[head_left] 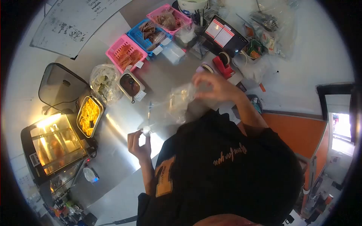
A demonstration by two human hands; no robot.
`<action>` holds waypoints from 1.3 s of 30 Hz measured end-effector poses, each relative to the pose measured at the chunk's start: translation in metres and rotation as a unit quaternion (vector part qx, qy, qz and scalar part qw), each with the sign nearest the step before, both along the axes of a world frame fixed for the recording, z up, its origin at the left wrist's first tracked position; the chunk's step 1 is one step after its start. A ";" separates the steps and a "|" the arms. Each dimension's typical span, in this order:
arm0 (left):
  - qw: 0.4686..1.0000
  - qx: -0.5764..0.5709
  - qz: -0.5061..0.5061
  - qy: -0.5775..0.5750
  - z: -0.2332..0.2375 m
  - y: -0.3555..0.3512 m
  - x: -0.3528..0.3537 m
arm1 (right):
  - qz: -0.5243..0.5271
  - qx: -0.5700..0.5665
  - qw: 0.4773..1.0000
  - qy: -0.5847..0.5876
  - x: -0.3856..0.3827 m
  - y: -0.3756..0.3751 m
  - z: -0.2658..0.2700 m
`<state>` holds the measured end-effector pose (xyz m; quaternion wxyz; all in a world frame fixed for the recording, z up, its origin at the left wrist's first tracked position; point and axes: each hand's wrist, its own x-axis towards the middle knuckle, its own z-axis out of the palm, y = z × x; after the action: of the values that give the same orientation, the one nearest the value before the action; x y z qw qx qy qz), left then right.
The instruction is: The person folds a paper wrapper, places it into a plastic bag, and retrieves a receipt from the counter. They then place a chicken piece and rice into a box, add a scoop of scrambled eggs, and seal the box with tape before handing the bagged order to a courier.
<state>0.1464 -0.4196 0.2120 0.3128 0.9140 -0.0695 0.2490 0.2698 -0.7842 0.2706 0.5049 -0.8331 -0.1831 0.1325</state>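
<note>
In the head view, the left hand (138, 147) pinches a small round object (146, 130) over the worktop (113, 160), while the clear plastic bag (178, 101) is located between both hands, immediately left of the nearer right hand (218, 87), whose fingers curl at its edge, blur leaving closure and long axis indeterminate.

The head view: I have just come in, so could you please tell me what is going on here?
A person in black stands at a counter. The left hand holds a small, round, pale thing. The right hand is raised by a clear bag; blur hides whether it grips it. Beyond stand a blue basket between two pink baskets, and a tray of yellow food.
</note>
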 end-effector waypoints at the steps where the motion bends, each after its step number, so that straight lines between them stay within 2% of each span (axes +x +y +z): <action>1: 0.999 -0.015 0.004 -0.031 -0.023 0.009 -0.015 | -0.069 0.046 0.997 -0.004 0.003 -0.011 -0.024; 2: 0.992 -0.106 0.011 -0.072 -0.068 0.008 -0.021 | -0.137 0.092 0.986 -0.009 0.005 -0.019 -0.049; 3: 0.974 -0.195 0.018 -0.111 -0.103 0.000 -0.028 | -0.094 -0.040 0.993 -0.063 0.003 -0.023 -0.073; 4: 0.971 -0.222 0.028 0.082 -0.108 -0.020 -0.032 | -0.050 -0.171 0.977 -0.119 0.002 -0.025 -0.097; 5: 0.955 -0.249 0.021 0.157 -0.117 -0.042 -0.024 | -0.008 -0.298 0.939 -0.175 0.004 -0.024 -0.120; 6: 0.935 -0.270 0.018 0.231 -0.127 -0.065 -0.016 | 0.025 -0.291 0.927 -0.234 0.009 -0.012 -0.140; 8: 0.903 -0.349 -0.029 0.247 -0.129 -0.092 0.030 | 0.098 -0.210 0.943 -0.238 0.018 0.036 -0.169; 11: 0.782 -0.517 -0.073 0.340 -0.108 -0.106 0.067 | 0.096 0.006 0.992 -0.078 0.026 0.099 -0.235; 12: 0.733 -0.574 -0.081 0.357 -0.104 -0.108 0.074 | 0.083 0.040 0.996 -0.015 0.029 0.102 -0.236; 13: 0.831 -0.496 -0.065 0.242 -0.117 -0.104 0.074 | 0.065 0.076 0.994 0.047 0.033 0.104 -0.238; 14: 0.905 -0.405 -0.045 0.120 -0.146 -0.096 0.068 | 0.056 0.076 0.988 0.123 0.034 0.100 -0.225; 15: 0.950 -0.295 -0.060 0.082 -0.157 -0.091 0.066 | 0.052 0.071 0.985 0.148 0.032 0.104 -0.220; 16: 0.980 -0.186 -0.065 0.031 -0.166 -0.087 0.064 | 0.049 0.064 0.981 0.174 0.030 0.107 -0.217; 17: 0.985 -0.153 -0.078 0.029 -0.177 -0.085 0.065 | 0.052 0.050 0.986 0.150 0.023 0.116 -0.215; 19: 0.968 -0.199 -0.112 0.108 -0.191 -0.095 0.078 | 0.050 0.057 0.993 0.093 0.006 0.133 -0.207; 21: 0.919 -0.303 -0.135 0.212 -0.196 -0.104 0.098 | 0.035 0.101 0.994 0.030 -0.021 0.146 -0.189; 24: 0.825 -0.449 -0.174 0.295 -0.179 -0.097 0.128 | 0.018 0.165 0.984 -0.071 -0.040 0.153 -0.126; 26: 0.750 -0.534 -0.193 0.338 -0.143 -0.081 0.145 | -0.097 0.118 0.963 -0.220 -0.043 0.121 -0.070; 28: 0.674 -0.601 -0.194 0.384 -0.090 -0.073 0.155 | -0.095 -0.058 0.958 -0.263 -0.045 0.071 -0.053; 30: 0.592 -0.656 -0.186 0.429 -0.029 -0.076 0.162 | 0.037 -0.226 0.895 -0.383 -0.037 0.027 -0.069; 33: 0.532 -0.653 -0.237 0.484 0.029 -0.089 0.158 | -0.038 -0.174 0.854 -0.488 -0.033 0.012 -0.068; 34: 0.522 -0.655 -0.227 0.497 0.045 -0.098 0.155 | -0.081 -0.093 0.851 -0.510 -0.027 0.011 -0.066; 35: 0.561 -0.633 -0.217 0.487 0.053 -0.103 0.157 | -0.123 -0.011 0.840 -0.528 -0.017 0.015 -0.062; 36: 0.599 -0.611 -0.204 0.476 0.059 -0.109 0.159 | -0.157 0.090 0.871 -0.458 -0.011 0.021 -0.061; 37: 0.635 -0.587 -0.191 0.464 0.061 -0.112 0.162 | -0.192 0.203 0.878 -0.390 -0.004 0.028 -0.060; 38: 0.640 -0.597 -0.211 0.435 0.058 -0.112 0.165 | -0.212 0.326 0.895 -0.220 -0.005 0.039 -0.063; 39: 0.643 -0.608 -0.229 0.405 0.050 -0.107 0.167 | -0.222 0.433 0.873 -0.038 -0.005 0.044 -0.067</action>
<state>0.3132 -0.5268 0.2621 0.8421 0.4826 0.0241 -0.2396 0.2647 -0.7402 0.2034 0.8241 -0.5538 -0.0518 -0.1073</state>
